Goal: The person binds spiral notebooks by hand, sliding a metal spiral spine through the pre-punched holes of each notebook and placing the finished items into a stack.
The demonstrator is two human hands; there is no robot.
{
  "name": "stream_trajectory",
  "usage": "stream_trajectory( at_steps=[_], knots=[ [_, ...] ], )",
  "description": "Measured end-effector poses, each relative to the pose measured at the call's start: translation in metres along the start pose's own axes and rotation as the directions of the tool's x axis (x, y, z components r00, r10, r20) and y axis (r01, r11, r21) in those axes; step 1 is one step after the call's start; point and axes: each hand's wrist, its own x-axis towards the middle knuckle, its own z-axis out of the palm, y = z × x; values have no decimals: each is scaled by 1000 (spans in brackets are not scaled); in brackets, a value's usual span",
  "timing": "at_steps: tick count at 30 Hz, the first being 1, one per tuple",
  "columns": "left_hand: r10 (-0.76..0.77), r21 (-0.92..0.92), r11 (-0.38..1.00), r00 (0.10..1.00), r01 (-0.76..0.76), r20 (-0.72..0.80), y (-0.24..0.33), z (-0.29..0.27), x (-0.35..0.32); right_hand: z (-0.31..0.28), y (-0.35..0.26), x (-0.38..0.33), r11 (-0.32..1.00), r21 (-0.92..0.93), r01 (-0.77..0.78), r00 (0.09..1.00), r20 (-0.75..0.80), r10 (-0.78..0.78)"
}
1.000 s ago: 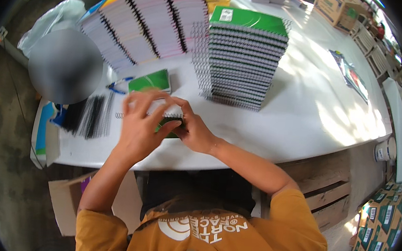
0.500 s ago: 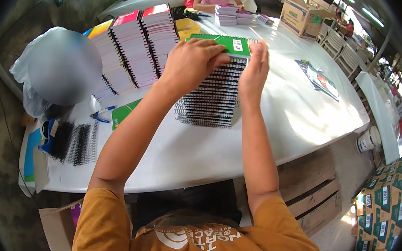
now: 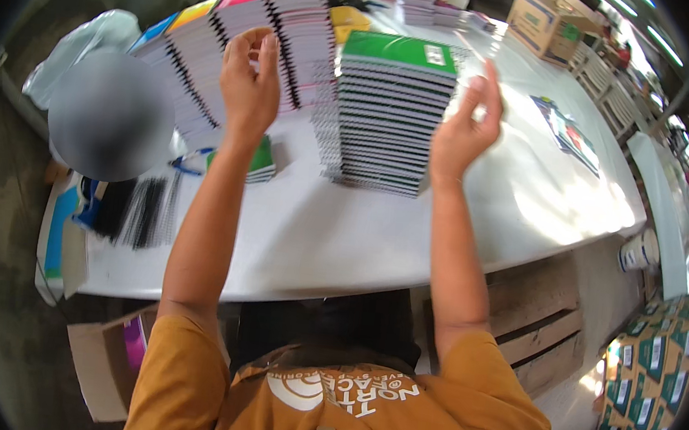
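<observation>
A tall stack of green-covered spiral notebooks (image 3: pixel 385 124) stands on the white table in front of me, page edges toward me and wire coils showing along its sides. My right hand (image 3: pixel 471 128) hovers by the stack's right side, open, with thumb and fingers apart. My left hand (image 3: pixel 251 84) is raised left of the stack, in front of the tall coil-bound book stacks (image 3: pixel 234 66). Its fingers curl loosely with the thumb apart, and nothing shows in it. Below it, partly behind my forearm, lies a small green notebook pile (image 3: pixel 262 163) beside blue-handled pliers (image 3: pixel 192 161).
Loose black coils (image 3: pixel 136 209) lie at the table's left, near a plastic bag (image 3: pixel 88 49). A yellow container (image 3: pixel 350 21) sits behind the stacks. Booklets (image 3: pixel 566 132) lie at the right; a cardboard box (image 3: pixel 551 27) stands farther back. A person sits across the table.
Both hands have come off the notebook stack and moved apart. The stack now shows page edges toward me instead of coils. The view has shifted, and the small green pile shows more.
</observation>
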Motion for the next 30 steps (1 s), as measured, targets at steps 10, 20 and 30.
stream_trajectory(
  at_steps=[10,20,30],
  knots=[
    [-61,424,853,748,-305,660,-65,-115,-152,8,-16,-147,-282,-325,-903,-423,795,436],
    [-396,876,455,918,162,36,-130,-195,-123,28,-17,-165,634,-3,-773,-12,1000,-10],
    [-539,646,656,842,391,38,-118,-201,-102,18,-3,-185,532,-49,-845,-43,999,23]
  ],
)
